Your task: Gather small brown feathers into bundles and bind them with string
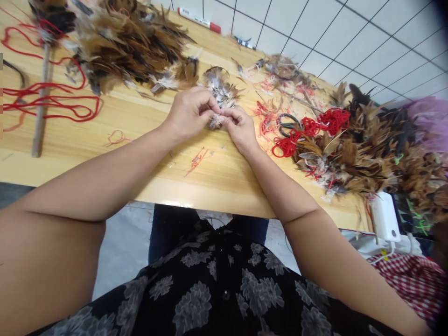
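Note:
Both hands meet over the wooden table around a small bunch of feathers (pixel 221 93), grey-white with dark tips. Its fluffy lower end sticks out below my fingertips, toward me. My left hand (pixel 192 113) pinches the bunch from the left, thumb against forefinger. From the right, the thumb and forefinger of my right hand (pixel 241 128) press on the same spot, nearly touching the left fingertips. Whether a thread runs between the fingers is too small to make out. Short scraps of red thread (pixel 196 160) lie on the table just below the hands.
A large pile of brown feathers (pixel 129 44) lies at the upper left, near a wooden stick (pixel 42 102) and loose red cord (pixel 75 108). Black-handled scissors (pixel 289 123), tangled red yarn (pixel 334 121) and more brown feathers (pixel 353 161) are at the right. A red-capped marker (pixel 199 20) lies by the tiled wall.

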Available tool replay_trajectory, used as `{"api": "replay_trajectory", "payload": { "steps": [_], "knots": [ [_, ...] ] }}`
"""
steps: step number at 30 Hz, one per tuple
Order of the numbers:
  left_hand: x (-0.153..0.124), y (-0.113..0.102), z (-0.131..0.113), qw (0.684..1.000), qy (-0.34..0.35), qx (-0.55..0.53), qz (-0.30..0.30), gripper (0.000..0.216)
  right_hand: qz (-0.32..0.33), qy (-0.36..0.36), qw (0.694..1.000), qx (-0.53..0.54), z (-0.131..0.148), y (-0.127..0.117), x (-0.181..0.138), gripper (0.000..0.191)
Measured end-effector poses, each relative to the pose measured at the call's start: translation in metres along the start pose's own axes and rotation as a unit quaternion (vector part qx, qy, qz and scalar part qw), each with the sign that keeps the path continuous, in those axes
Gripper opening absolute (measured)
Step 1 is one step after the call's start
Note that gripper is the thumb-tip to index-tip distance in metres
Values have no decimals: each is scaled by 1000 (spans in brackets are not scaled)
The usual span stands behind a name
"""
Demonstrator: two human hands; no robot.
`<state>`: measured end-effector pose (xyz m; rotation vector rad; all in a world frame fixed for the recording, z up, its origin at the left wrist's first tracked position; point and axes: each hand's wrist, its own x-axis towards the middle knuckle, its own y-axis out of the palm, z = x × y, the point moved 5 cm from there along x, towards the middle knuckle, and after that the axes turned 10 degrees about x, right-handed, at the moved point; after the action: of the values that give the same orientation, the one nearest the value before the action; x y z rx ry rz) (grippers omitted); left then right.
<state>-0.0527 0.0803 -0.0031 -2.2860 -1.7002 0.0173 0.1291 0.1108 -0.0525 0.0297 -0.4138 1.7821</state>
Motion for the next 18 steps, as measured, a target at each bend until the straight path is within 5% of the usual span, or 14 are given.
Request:
{"api": "replay_trajectory", "payload": {
  "steps": [7,18],
  "knots": [
    [-1,4,-1,1000,-8,6,17,19,-11,-7,1000,4,-4,2,3,31],
    [-3,1,-8,999,-24,-6,-47,24,47,-62,994,-82,-1,5,6,14]
  ]
}}
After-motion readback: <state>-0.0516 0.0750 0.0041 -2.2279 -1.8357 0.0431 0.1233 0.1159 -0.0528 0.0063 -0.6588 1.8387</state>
